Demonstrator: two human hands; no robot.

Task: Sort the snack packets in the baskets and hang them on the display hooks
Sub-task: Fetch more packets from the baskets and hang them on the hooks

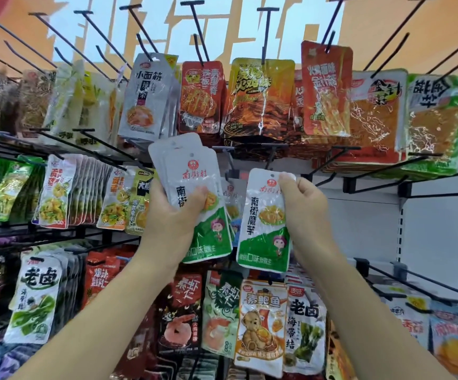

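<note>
the right hand (302, 204) has a pinching grip on the top corner of a single packet (263, 234), mid-rack; the left hand (173, 215) clutches the spare stack (195, 171). best keep fingers off the punched hole, line it up with the hook (249, 146) above, then slide it back.

Between our hands: only a narrow slot, since the stack of packets (195, 187) in our left hand (173, 218) nearly meets the single packet (265, 220) in our right hand (303, 207).
Behind that slot: a few hanging packets (232, 196) fill the space.
Above us: a crossbar hook (249, 146) juts out just over our fingers, with the yellow packet (260, 100) hanging low behind it.
To our right: bare back panel (381, 229) and bare hooks (425, 154) give us the widest opening.
To our left: packed rows (85, 193) block the way.
Below us: the lower row (260, 322) hangs close beside our forearms.
</note>
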